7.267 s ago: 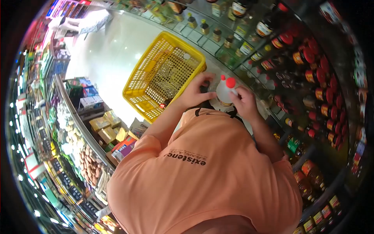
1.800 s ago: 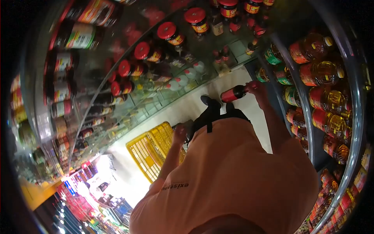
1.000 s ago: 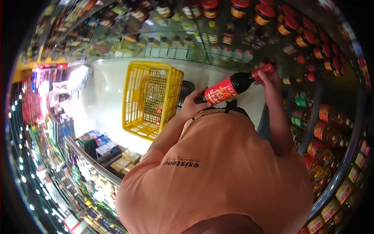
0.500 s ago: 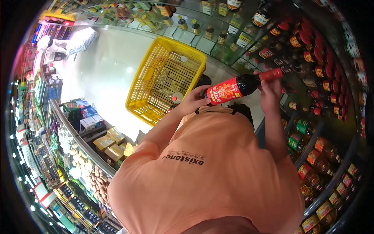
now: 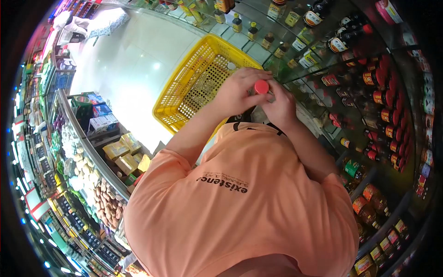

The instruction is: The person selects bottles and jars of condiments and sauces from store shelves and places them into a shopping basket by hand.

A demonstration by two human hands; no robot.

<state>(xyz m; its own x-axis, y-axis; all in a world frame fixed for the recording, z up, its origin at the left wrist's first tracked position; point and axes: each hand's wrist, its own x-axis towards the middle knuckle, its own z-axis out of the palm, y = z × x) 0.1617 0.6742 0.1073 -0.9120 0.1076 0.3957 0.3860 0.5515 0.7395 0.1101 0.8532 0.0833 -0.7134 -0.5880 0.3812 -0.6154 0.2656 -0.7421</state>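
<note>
Both of my hands are wrapped round a bottle (image 5: 261, 87), which stands up on end so that its red cap points toward my head. My left hand (image 5: 234, 92) curls round it from the left, with the thumb just below the cap. From the right, my right hand (image 5: 281, 105) closes on it, and the fingers of both hands meet at the far side. The bottle's body and label are hidden under the hands. Just beyond my left hand is a yellow plastic basket (image 5: 170, 102) with perforated walls; my left hand and forearm cover part of it.
Glass shelves with rows of dark, red-labelled bottles (image 5: 390, 115) rise on the right. Lower right are larger oil bottles (image 5: 369, 207). Small sauce bottles (image 5: 252, 31) line a shelf ahead. On the left, a produce counter holds brown potato-like items (image 5: 108, 203) and yellow boxes (image 5: 124, 152).
The bottle has turned from lying sideways, label showing, to upright with its cap toward me. My right hand has moved left from the neck and now meets my left hand.
</note>
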